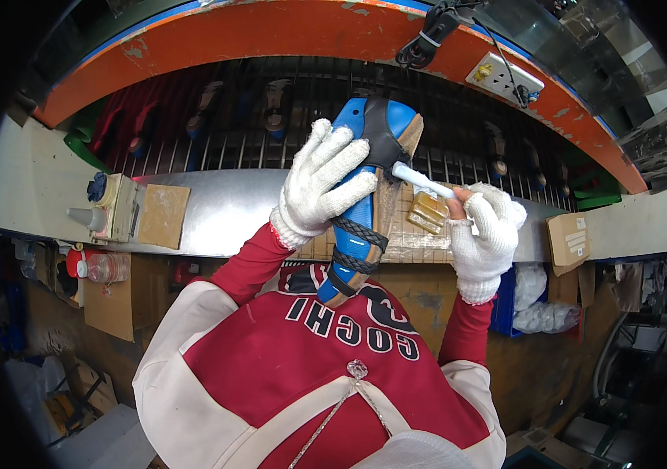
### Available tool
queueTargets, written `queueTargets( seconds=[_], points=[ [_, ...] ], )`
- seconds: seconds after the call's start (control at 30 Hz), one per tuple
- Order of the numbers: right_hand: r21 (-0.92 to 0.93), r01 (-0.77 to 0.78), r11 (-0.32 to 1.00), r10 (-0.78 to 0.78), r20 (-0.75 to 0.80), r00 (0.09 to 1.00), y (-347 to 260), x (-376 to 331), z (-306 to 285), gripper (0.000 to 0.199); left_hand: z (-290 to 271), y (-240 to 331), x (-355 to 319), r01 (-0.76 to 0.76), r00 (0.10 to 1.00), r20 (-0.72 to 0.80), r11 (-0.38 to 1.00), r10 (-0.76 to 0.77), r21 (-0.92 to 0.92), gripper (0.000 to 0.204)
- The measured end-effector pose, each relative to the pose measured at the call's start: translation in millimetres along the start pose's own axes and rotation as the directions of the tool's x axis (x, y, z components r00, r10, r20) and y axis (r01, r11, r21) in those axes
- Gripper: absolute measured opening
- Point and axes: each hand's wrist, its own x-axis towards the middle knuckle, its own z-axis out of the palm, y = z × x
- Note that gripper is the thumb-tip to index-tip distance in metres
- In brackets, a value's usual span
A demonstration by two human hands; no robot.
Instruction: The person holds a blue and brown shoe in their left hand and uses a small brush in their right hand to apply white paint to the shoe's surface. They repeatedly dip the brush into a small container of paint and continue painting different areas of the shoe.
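Note:
A black-strapped sandal (384,129) sits on a blue shoe last (355,209), its tan sole edge turned to the right. Braided black straps cross the narrow lower part of the last. My left hand (324,178), in a white knitted glove, grips the last from the left, fingers across its side and the upper strap. In my gloved right hand (489,234) is a small white-handled brush (427,182), pinched near its end with bare fingertips showing. The brush's head meets the sole edge beside the wide black strap; its bristles are mostly hidden.
A yellowish block in clear wrap (427,213) lies on the metal ledge (232,205) right of the last. Beyond runs a barred rack (232,148) with several lasts below an orange beam (271,43). Cardboard (164,216) and a small machine (110,207) stand left; a carton (568,241) stands right.

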Motion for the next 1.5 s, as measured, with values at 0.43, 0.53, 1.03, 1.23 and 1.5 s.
queueTargets(
  seconds=[0.43, 0.53, 1.03, 1.23, 1.5],
  points=[
    [0.196, -0.112, 0.974, 0.092, 0.109, 0.99, -4, -15, 15, 0.021, -12, 1, -4, 0.057, 0.997, -0.051, 0.998, -0.056, 0.029, 0.053],
    [0.216, -0.134, 0.967, 0.104, 0.145, 0.984, -6, -21, 17, 0.02, -13, 1, -6, 0.07, 0.995, -0.073, 0.997, -0.067, 0.036, 0.05],
    [0.331, -0.213, 0.919, 0.165, 0.166, 0.972, -18, -38, 24, 0.017, -7, -15, -18, 0.132, 0.977, -0.184, 0.985, -0.111, 0.108, 0.046],
    [0.512, -0.303, 0.804, 0.266, 0.146, 0.953, -3, -10, 44, 0.014, 11, -21, -18, 0.103, 0.948, -0.31, 0.99, -0.068, 0.099, 0.045],
    [0.721, -0.423, 0.549, 0.223, 0.362, 0.905, -7, -7, 43, 0.01, 12, -23, -17, 0.197, 0.905, -0.398, 0.977, -0.149, 0.082, 0.042]
  ],
)
